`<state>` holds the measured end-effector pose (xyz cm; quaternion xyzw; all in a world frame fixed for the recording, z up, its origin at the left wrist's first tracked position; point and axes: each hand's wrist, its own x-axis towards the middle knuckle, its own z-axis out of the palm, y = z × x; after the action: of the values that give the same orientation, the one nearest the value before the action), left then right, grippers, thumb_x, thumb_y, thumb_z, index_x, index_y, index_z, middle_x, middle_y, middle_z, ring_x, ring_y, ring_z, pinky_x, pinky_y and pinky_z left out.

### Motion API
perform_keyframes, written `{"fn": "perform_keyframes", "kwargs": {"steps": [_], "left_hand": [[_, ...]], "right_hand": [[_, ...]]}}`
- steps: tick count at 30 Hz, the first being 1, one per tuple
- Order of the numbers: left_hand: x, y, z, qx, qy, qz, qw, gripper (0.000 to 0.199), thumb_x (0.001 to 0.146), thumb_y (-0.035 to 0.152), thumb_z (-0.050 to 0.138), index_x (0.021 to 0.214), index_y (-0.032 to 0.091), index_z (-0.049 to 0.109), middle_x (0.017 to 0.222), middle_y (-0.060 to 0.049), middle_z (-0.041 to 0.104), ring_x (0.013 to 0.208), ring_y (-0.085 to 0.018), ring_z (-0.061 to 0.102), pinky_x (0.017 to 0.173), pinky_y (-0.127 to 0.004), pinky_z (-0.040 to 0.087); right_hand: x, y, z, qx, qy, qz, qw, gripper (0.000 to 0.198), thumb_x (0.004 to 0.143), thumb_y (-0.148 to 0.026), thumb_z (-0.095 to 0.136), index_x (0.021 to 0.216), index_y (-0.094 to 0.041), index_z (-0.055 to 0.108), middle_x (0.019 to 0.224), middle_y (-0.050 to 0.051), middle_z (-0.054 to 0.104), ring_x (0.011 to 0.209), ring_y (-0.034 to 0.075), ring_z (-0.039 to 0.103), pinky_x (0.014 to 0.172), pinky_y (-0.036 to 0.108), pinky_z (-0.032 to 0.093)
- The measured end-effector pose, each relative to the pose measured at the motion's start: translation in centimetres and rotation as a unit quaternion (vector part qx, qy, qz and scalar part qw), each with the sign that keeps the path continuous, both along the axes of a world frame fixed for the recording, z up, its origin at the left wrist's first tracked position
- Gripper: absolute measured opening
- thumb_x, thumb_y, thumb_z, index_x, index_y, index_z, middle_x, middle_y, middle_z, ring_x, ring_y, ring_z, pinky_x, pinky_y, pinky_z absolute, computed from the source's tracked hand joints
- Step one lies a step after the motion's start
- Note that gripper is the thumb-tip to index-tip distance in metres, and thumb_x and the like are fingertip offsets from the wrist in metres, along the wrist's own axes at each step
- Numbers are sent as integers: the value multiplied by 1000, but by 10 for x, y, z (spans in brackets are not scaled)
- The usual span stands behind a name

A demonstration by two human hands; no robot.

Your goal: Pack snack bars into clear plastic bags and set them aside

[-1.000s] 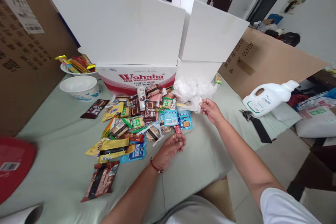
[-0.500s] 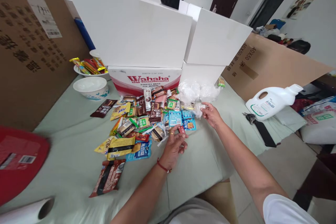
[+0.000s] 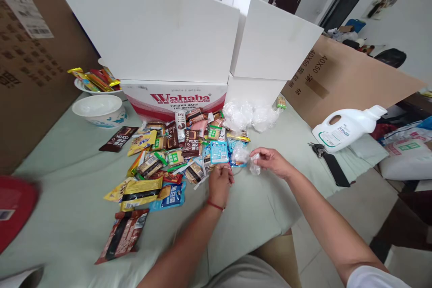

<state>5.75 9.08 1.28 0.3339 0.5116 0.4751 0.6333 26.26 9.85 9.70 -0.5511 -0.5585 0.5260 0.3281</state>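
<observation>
- R hand (image 3: pixel 272 162): fingers pinched nearly together w/ a crumpled clear bag (image 3: pixel 255 169) between them, over the desk (image 3: pixel 243 220), just right of the snack packets (image 3: pixel 175 157).
- L hand (image 3: pixel 220 185): fingers curled in, tips at the near edge of the blue packet (image 3: pixel 219 153); we couldn't make out if they had hold of anything, b/c the back of the hand hid it.
- More clear plastic (image 3: pixel 240 153) lay left of the R fingers, by the blue packet; we weren't sure if it was part of the same bag.
- Step in hand, as we judged it: handling the thin bag beside the packets.
- To do it well, we needed a light pinch, prob. on 1 layer near the mouth, rolling thumb vs. finger to part the film.
- L hand was best kept near to spread the mouth, w/ the bag lifted clear so it didn't drag packets.
- Plastic heap (image 3: pixel 238 114) by the carton (image 3: pixel 175 99) could've snagged, so we'd have stayed on the near side.
</observation>
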Motion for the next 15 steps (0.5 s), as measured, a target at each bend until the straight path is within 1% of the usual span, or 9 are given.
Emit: {"fn": "perform_keyframes", "kwargs": {"steps": [1,3,5,6,7,9,11,13,15], "left_hand": [[-2,-3,2,26,26,9,999,23,86,43,63,86,20,57,72,1,61,56,-13,56,54,-25,41],[-2,-7,10,137,121,16,983,15,85,30,64,97,20,63,91,-6,67,82,-20,65,76,-33,53],[5,-5,21,278,238,-18,931,34,86,17,60,119,20,65,122,-13,65,117,-29,62,103,-44,49],[11,-1,25,328,286,-55,899,47,86,12,58,131,21,62,137,-16,59,129,-32,56,109,-47,46],[17,4,28,351,322,-102,873,58,85,8,55,142,23,56,148,-17,52,134,-34,54,110,-49,45],[30,19,30,344,387,-201,831,72,85,4,53,153,26,47,153,-18,48,126,-35,61,101,-47,51],[39,34,27,316,442,-270,795,70,87,2,51,152,25,48,144,-18,55,107,-31,70,88,-41,54],[42,43,22,301,474,-295,773,57,90,2,46,142,22,58,129,-17,63,92,-26,71,81,-37,53],[39,43,20,298,485,-296,767,48,92,2,42,131,20,65,121,-16,66,89,-24,70,79,-34,52]], "right_hand": [[5,4,3,7,1,-20,1000,42,73,-49,85,101,-21,73,65,-7,51,55,9,40,53,23,32],[8,12,7,10,10,-45,999,43,72,-49,86,101,-20,72,70,-6,55,56,9,42,53,23,33],[5,17,7,-3,28,-46,999,44,71,-48,86,101,-20,71,70,-6,56,55,8,42,51,22,33],[2,18,5,-12,40,-39,998,44,71,-48,86,101,-20,70,70,-6,57,55,8,42,51,22,33],[-2,19,2,-22,54,-30,998,44,70,-48,86,99,-20,70,71,-6,57,55,8,43,50,22,34],[-6,18,-4,-42,69,-10,997,40,69,-46,86,95,-20,69,71,-6,58,56,8,44,50,22,35],[-2,16,-8,-59,59,-7,996,36,68,-43,85,89,-19,69,71,-5,59,55,8,45,49,21,36],[10,16,-7,-68,41,-31,996,33,67,-40,84,88,-19,69,68,-5,59,53,8,44,48,21,34],[28,21,1,-39,37,-92,994,34,67,-39,83,92,-19,70,67,-5,59,52,8,43,47,22,33]]}}
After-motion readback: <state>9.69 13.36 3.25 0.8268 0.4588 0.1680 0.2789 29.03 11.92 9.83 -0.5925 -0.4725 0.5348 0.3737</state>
